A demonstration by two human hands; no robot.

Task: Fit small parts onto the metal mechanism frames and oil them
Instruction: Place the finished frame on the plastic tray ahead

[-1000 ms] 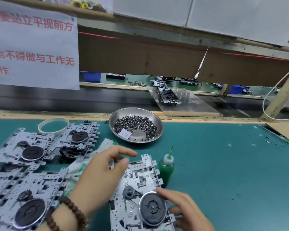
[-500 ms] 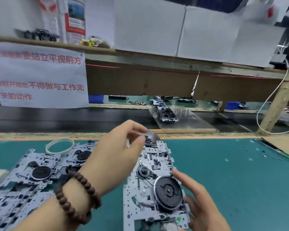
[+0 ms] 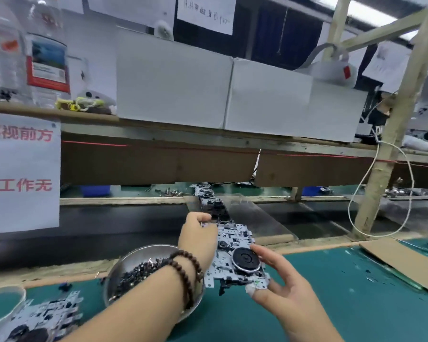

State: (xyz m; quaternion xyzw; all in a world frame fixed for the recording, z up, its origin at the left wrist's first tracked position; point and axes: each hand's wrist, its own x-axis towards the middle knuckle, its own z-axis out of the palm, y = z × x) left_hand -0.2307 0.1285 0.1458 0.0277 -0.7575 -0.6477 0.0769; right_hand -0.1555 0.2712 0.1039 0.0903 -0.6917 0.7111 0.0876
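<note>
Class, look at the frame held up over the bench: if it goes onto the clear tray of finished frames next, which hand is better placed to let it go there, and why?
Probably the left hand: it grips the held frame's far end, nearest the clear tray. The right hand holds the near end.

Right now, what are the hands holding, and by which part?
Both hold one metal mechanism frame above the bench: the left hand grips its far left edge, the right hand its near right corner, beside the black wheel.
</note>
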